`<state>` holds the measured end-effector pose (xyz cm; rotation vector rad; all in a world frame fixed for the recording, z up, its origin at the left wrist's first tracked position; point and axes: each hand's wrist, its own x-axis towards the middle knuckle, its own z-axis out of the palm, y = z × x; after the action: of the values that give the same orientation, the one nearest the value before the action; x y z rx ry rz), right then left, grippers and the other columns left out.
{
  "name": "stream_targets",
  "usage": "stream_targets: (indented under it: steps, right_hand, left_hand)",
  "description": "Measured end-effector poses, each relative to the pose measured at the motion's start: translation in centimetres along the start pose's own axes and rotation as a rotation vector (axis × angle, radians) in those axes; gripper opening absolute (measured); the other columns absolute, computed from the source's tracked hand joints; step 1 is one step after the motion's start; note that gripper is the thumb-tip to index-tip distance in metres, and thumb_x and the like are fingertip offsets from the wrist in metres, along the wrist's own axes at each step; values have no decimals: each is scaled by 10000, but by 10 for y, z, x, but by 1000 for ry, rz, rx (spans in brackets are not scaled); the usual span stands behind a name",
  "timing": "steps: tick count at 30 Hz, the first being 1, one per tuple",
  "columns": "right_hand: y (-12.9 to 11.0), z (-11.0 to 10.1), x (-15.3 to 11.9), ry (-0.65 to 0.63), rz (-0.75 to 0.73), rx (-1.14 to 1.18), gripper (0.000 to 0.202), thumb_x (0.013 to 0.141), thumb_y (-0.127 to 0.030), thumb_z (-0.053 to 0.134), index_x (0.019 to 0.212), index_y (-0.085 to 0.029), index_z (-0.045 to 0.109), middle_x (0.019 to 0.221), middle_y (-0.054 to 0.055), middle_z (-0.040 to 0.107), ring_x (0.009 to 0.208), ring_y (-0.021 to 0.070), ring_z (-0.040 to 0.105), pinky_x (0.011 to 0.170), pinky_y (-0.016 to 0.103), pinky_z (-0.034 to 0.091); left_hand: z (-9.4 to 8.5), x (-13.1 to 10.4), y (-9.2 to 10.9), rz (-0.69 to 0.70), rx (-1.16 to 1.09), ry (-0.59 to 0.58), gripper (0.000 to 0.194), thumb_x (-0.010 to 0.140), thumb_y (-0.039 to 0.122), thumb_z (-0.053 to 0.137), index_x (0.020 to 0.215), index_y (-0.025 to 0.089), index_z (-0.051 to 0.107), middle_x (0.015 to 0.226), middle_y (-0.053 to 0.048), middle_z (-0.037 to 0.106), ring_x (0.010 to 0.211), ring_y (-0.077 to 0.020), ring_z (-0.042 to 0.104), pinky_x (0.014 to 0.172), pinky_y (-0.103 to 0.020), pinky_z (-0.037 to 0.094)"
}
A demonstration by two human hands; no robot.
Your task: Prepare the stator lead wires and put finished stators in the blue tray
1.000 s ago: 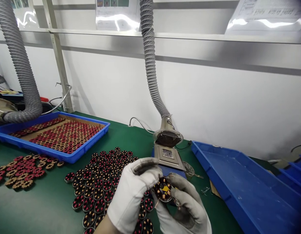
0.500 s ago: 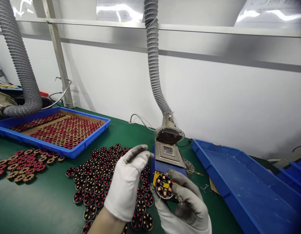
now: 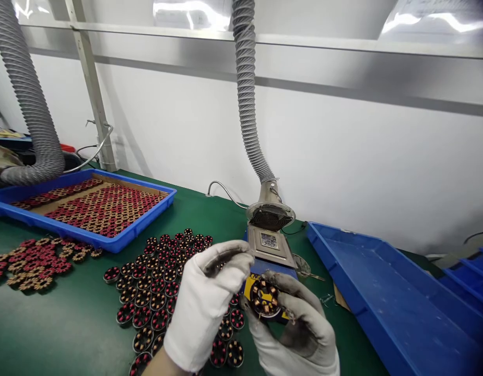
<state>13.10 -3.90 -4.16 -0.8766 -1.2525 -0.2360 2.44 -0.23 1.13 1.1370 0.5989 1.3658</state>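
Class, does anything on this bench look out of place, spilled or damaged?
Small shiny scraps, too small to identify, lie loose beside the blue tray on the right. The gloved right hand also has dark-stained fingers.

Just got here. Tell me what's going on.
The person's gloved right hand holds a ring in front of a blue machine. The left hand is beside it, fingers bent; whether it grips anything is unclear. Many similar rings lie on the table, near a tray of parts.
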Motion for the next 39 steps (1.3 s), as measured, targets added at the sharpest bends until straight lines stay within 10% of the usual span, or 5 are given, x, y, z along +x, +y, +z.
stream_targets:
  steps: [29, 39]
  right_hand:
    - [-1, -3, -2, -51, 0, -5, 446, 613, -20, 677, 983, -222, 533, 1041, 48, 577, 916, 164, 592, 736, 277, 511]
    - [-2, -8, 4, -69, 97, 50, 448, 594, -42, 701, 968, -232, 542, 1002, 49, 601, 901, 174, 606, 711, 272, 525]
  left_hand:
    - [-1, -6, 10, 100, 139, -151, 195, 747, 164, 586, 926, 218, 643, 938, 14, 658, 834, -114, 609, 732, -107, 469]
    - [-19, 0, 8, 213, 169, 10, 231, 810, 186, 553, 1019, 276, 590, 1037, 33, 631, 918, -111, 592, 787, -121, 461]
